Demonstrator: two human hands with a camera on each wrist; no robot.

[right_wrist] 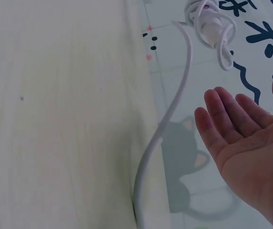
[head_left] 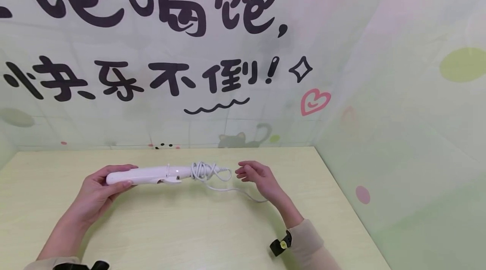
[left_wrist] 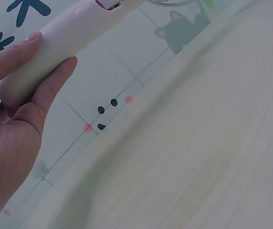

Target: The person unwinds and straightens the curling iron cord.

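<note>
A white curling iron [head_left: 144, 174], with a small lever near its middle, is held level above the table. My left hand [head_left: 93, 194] grips its thick rounded end, thumb on the near side and fingers behind. In the left wrist view the thumb and a finger clasp the iron's body [left_wrist: 65, 40]. The white cord [right_wrist: 186, 57] is wound in loops round the other end, and a loose length hangs toward the table. Just right of the loops, my right hand [head_left: 260, 179] is held with fingers loosely extended, apart from the iron. Its palm [right_wrist: 256, 162] shows bare in the right wrist view.
The pale wooden table [head_left: 182, 236] meets a printed wall [head_left: 258, 122] behind, with black characters and a cat figure. Another wall [head_left: 417, 168] rises along the table's right edge. Black straps with cameras [head_left: 281, 244] sit at both wrists.
</note>
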